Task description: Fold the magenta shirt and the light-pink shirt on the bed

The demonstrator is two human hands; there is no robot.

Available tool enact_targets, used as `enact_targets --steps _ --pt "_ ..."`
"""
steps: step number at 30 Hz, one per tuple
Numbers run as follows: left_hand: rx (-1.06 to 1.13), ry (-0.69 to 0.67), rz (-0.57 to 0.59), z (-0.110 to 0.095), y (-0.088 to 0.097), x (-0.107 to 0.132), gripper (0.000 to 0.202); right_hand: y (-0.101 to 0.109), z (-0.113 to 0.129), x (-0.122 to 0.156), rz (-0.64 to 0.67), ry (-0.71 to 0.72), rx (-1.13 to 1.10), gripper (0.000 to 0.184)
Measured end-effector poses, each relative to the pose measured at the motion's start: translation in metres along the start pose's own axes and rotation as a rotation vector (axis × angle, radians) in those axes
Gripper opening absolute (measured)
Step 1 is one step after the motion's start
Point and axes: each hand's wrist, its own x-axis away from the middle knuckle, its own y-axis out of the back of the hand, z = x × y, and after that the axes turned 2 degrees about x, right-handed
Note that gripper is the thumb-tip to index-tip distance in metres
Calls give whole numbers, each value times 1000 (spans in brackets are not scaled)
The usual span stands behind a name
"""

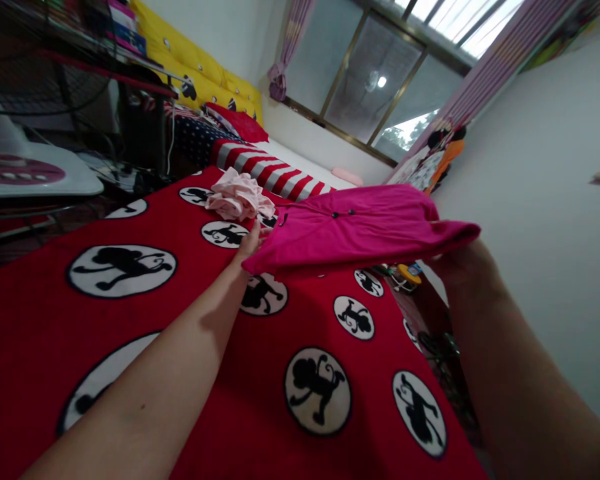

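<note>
A magenta garment (pixel 360 223) with two dark buttons is stretched out in the air above the bed, folded lengthwise. At its left end my left hand (pixel 254 241) grips the cloth, with part of the fingers behind it. The right end rests in my right hand (pixel 450 263), which is closed on the edge from below; its fingers are mostly hidden by the fabric. Just beyond my left hand a crumpled pale pink cloth (pixel 240 195) lies on the red blanket (pixel 260 380) printed with black monkeys in white ovals.
A white fan base (pixel 35 163) stands at the left beside a cluttered desk (pixel 110 73). Behind are a red-and-white striped cover (pixel 275 170), a yellow headboard (pixel 190 60) and a window (pixel 370 80). Clothes (pixel 435 160) hang by the right wall, above items on the floor side.
</note>
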Motion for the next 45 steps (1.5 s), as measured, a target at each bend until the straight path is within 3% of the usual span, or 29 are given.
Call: enact_targets --steps 2,6,8,10,13,15,20,22,24,27,30,35,37,39,42,43,45 --pt "50 32 -2 -6 6 -2 51 10 -42 15 -48 -64 39 7" --pt "121 52 -4 -9 13 1 39 34 -133 66 -173 -222 321 26" --pt "90 56 -12 -10 13 2 27 49 -161 89 -242 -233 416 30" --pt "16 28 -3 -12 9 2 18 62 -174 102 -310 -201 492 32" --pt "-175 -106 12 -14 -7 3 12 64 -169 98 -350 -123 571 37" --pt "-315 -231 59 -13 -26 8 14 49 -158 86 -318 -67 593 39" --pt "-791 -548 426 23 -76 44 28 -34 -139 55 -120 189 605 44" --pt "-1084 -615 559 45 -81 60 40 -64 -142 50 -46 254 645 46" --pt "-1380 -597 590 64 -76 69 49 -80 -153 49 32 236 739 49" --pt "-1662 -546 560 78 -63 71 57 -76 -178 51 161 87 1000 59" --pt "-1744 -535 530 79 -57 68 61 -46 -201 54 245 -15 1236 71" --pt "-1747 -534 517 80 -58 67 62 15 -219 55 171 -196 1388 69" --pt "-1749 -549 510 82 -59 68 61 29 -217 54 110 -275 1438 69" --pt "-1751 -561 502 84 -59 69 61 27 -208 53 17 -267 1480 71" --pt "-1754 -561 490 85 -58 69 60 -7 -186 55 -22 -68 1412 68" --pt "-1758 -562 490 85 -58 69 60 -23 -178 55 45 18 1339 66" --pt "-1765 -575 506 84 -57 68 59 -50 -170 57 302 150 1156 64"
